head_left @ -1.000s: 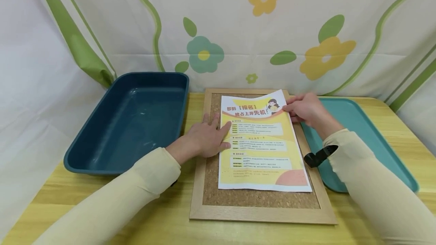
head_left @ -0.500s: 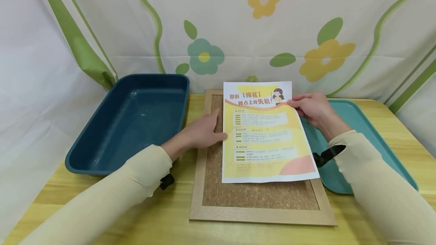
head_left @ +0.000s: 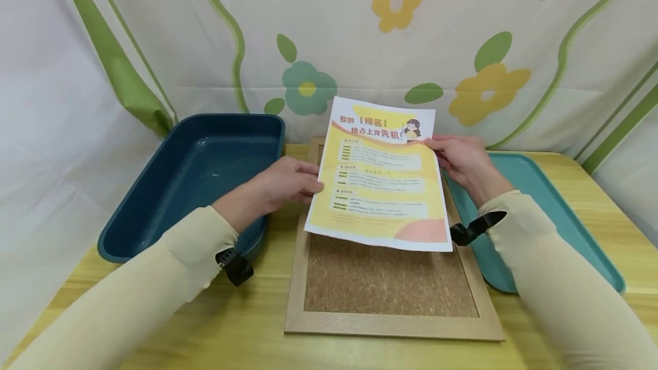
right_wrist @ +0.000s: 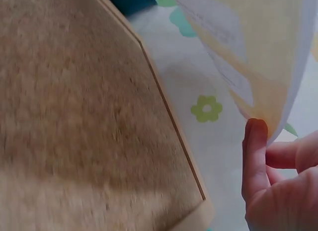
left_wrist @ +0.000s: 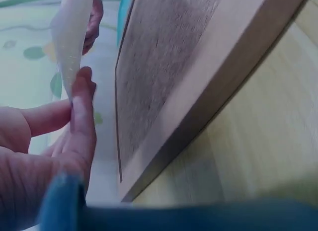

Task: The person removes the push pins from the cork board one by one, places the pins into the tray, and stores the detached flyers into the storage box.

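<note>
A printed yellow-and-white flyer (head_left: 380,181) is held up above a wood-framed cork board (head_left: 390,284), its lower edge tilted toward the camera. My left hand (head_left: 280,183) pinches the flyer's left edge between thumb and fingers; the left wrist view shows the sheet (left_wrist: 69,39) nearly edge-on in that pinch. At the opposite edge, near the upper right, my right hand (head_left: 465,161) pinches the paper. Seen from the right wrist, the sheet (right_wrist: 268,57) bends down into the thumb and finger grip, apart from the cork (right_wrist: 89,112). The board's upper part is hidden behind the flyer.
To the left stands a deep dark-blue tub (head_left: 190,130), partly behind my left forearm. A flat teal tray (head_left: 545,204) lies right of the board, partly under my right arm. Behind the wooden table (head_left: 247,330) hangs a flower-patterned curtain (head_left: 370,56).
The flyer has come up off the cork board and shifted slightly left. My left hand went from resting on the board and paper to pinching the left edge; the right keeps its pinch.
</note>
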`<state>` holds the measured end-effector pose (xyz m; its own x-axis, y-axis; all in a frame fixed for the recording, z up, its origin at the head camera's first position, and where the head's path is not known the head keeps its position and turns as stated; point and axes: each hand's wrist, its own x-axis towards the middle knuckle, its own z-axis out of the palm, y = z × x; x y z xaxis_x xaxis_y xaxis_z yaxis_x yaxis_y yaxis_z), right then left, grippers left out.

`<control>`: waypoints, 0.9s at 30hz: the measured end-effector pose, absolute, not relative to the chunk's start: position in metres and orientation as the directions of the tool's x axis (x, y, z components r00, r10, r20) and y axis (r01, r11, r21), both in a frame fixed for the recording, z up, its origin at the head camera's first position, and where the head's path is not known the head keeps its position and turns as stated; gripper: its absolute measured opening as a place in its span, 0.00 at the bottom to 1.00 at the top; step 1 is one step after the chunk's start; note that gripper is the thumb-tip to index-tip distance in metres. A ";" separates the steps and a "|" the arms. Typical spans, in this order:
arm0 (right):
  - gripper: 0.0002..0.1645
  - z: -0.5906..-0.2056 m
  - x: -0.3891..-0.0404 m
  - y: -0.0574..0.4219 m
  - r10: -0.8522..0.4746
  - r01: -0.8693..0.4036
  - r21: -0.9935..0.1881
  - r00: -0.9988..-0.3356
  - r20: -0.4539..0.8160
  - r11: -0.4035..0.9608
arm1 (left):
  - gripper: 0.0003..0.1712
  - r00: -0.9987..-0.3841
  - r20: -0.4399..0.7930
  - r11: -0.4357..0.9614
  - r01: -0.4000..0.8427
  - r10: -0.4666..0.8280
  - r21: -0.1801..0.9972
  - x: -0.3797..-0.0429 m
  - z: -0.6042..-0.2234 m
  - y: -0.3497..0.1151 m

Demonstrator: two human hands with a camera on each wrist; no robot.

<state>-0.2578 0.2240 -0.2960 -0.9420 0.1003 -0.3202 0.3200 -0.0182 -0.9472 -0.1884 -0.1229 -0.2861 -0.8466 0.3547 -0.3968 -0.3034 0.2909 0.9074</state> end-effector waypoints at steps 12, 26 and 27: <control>0.32 -0.301 -0.249 0.217 0.149 0.308 -0.944 -0.934 -0.324 -0.118 | 0.28 -0.843 -0.320 0.173 -0.270 0.433 0.947 -0.195 -0.308 -0.132; 0.25 -0.301 -0.259 0.181 0.168 0.350 -0.932 -0.918 -0.361 -0.092 | 0.32 -0.835 -0.361 0.282 -0.259 0.415 0.924 -0.195 -0.305 -0.172; 0.24 -0.301 -0.259 0.181 0.175 0.353 -0.931 -0.915 -0.364 -0.091 | 0.32 -0.832 -0.363 0.285 -0.259 0.419 0.923 -0.195 -0.304 -0.173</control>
